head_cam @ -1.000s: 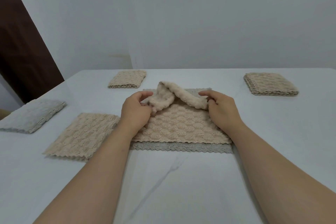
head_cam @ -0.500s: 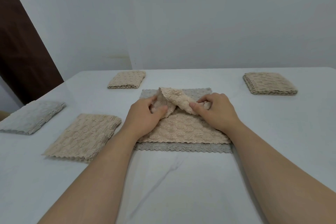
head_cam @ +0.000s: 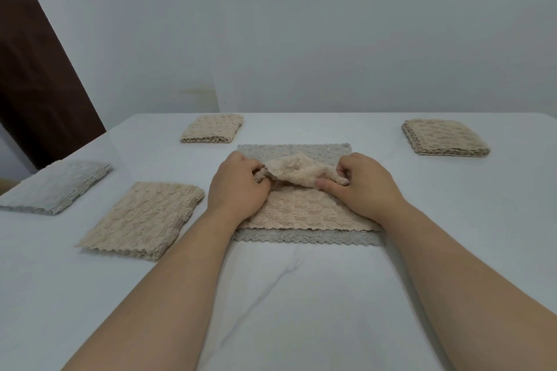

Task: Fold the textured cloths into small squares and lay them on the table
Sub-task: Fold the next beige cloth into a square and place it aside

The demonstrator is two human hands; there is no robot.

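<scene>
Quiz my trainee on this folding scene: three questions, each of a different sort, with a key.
1. True or false: the beige cloth being folded lies on a grey cloth.
2. What are the left hand and right hand doing?
A) Both grip the beige cloth's raised far edge.
B) Both lie flat on the table.
C) Only the left holds cloth.
3. Count: how many others lie apart from that pile?

Key
1. True
2. A
3. Four folded cloths: three beige, one grey.
</scene>
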